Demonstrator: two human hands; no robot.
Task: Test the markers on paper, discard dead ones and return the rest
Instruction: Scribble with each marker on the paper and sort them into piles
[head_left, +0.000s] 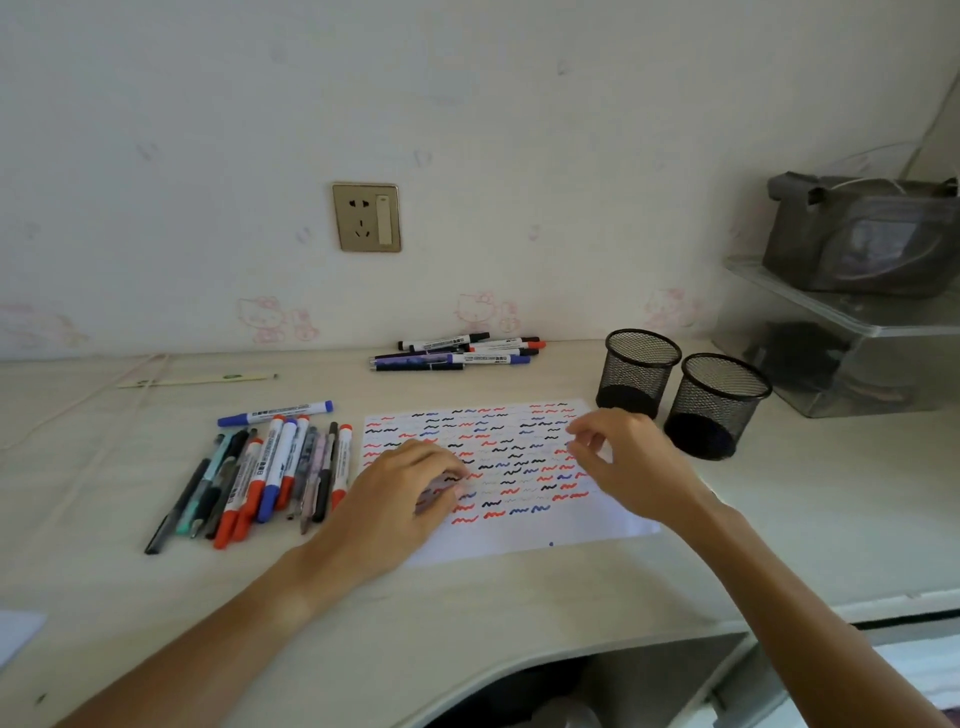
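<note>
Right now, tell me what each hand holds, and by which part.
Neither hand plainly holds anything: left hand rests on the paper, right hand hovers with fingers loosely curled.

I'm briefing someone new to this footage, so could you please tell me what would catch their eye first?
The sheet of paper at the desk's centre, covered in red, blue and black squiggles, with both hands above it. Left of it lies a fanned row of markers; two empty black mesh cups stand at its right.

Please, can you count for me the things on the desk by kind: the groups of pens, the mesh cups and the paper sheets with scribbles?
Groups of pens: 2, the near pile and the far pile
Mesh cups: 2, the left cup and the right cup
Scribbled paper sheets: 1, the paper
Total: 5
</note>
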